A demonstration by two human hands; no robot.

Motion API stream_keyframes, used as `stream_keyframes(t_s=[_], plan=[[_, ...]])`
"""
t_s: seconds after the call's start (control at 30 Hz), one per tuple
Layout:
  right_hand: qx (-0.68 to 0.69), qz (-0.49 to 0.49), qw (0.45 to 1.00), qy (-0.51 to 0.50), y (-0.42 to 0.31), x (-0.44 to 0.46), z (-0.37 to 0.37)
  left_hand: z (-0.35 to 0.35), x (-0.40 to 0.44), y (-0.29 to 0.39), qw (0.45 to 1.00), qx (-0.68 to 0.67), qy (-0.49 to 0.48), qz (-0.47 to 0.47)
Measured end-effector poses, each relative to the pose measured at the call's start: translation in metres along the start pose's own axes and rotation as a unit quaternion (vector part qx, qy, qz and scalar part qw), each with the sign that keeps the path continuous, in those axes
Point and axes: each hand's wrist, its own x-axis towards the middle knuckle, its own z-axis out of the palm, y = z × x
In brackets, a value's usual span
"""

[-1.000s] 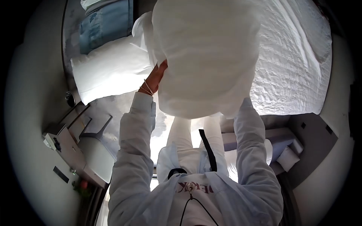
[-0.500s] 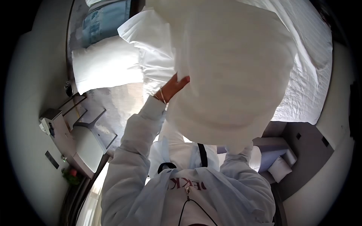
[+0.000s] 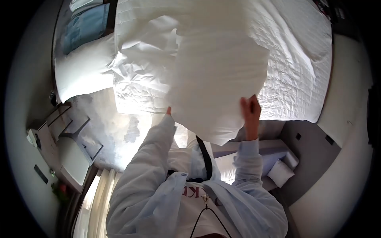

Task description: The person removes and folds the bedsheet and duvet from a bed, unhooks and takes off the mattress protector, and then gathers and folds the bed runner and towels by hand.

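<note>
A plump white pillow [image 3: 218,83] is in front of me, over the near side of the bed, its lower corner towards my body. At its left edge is my left hand [image 3: 169,111]; only a bit of it shows and the other fingers are hidden by the pillow. My right hand [image 3: 251,113] is at the pillow's lower right edge, its fingers curled closed and slightly blurred. Under and around the pillow lies rumpled white bedding [image 3: 145,67], with a quilted white cover [image 3: 293,83] to the right.
Another white pillow [image 3: 85,67] and a folded blue cloth [image 3: 86,29] lie at the left. A desk [image 3: 75,160] and chair stand lower left, near a curtain [image 3: 107,194]. On the right, a grey sofa [image 3: 278,152] bears a small white cushion [image 3: 281,173].
The pillow has moved lower and away from my face, showing more of the bed. My right hand has come into view at its right edge; my left hand has moved down and left.
</note>
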Motion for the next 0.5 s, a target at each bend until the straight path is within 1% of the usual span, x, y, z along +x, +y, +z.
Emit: stream_keyframes(t_s=[0.03,0.07,0.1,0.13,0.17,0.2,0.23,0.27,0.3,0.33,0.37,0.4,0.43,0.47,0.5], plan=[[-0.093,-0.062,0.994,-0.006,-0.017,-0.009,0.017,-0.033,-0.013,0.014,1.0,-0.02,0.016,0.004],[-0.102,-0.065,0.993,-0.016,-0.041,-0.017,0.034,-0.017,-0.05,0.049,0.972,0.223,0.02,0.078],[-0.096,-0.099,0.989,-0.048,-0.048,-0.023,0.049,-0.025,-0.066,0.07,0.96,0.263,0.061,0.075],[-0.108,-0.128,0.984,-0.061,-0.056,-0.026,0.07,-0.025,-0.091,0.09,0.985,0.124,0.108,0.057],[-0.112,-0.118,0.984,-0.078,-0.064,-0.028,0.094,-0.013,-0.11,0.114,0.987,0.089,0.108,0.077],[-0.122,-0.139,0.98,-0.071,-0.073,-0.029,0.119,-0.011,-0.12,0.132,0.988,0.072,0.073,0.117],[-0.148,-0.14,0.974,-0.096,-0.082,-0.027,0.14,-0.002,-0.128,0.146,0.985,0.074,0.06,0.144],[-0.144,-0.146,0.974,-0.099,-0.089,-0.02,0.162,0.003,-0.133,0.16,0.981,0.075,0.05,0.173],[-0.15,-0.218,0.961,-0.084,-0.094,-0.014,0.186,0.004,-0.134,0.171,0.972,0.113,0.053,0.202],[-0.154,-0.285,0.943,-0.069,-0.098,-0.013,0.203,0.004,-0.132,0.184,0.954,0.185,0.092,0.217],[-0.151,-0.286,0.943,-0.075,-0.105,-0.014,0.212,-0.003,-0.123,0.198,0.924,0.242,0.119,0.272],[-0.154,-0.257,0.945,-0.129,-0.114,-0.013,0.217,-0.01,-0.113,0.216,0.887,0.299,0.142,0.322],[-0.158,-0.228,0.944,-0.178,-0.123,-0.012,0.218,-0.011,-0.106,0.235,0.835,0.364,0.149,0.386],[-0.161,-0.228,0.944,-0.173,-0.132,-0.011,0.212,-0.009,-0.097,0.256,0.775,0.422,0.152,0.445],[-0.119,-0.3,0.923,-0.209,-0.14,-0.012,0.199,-0.009,-0.086,0.278,0.713,0.482,0.163,0.482]])
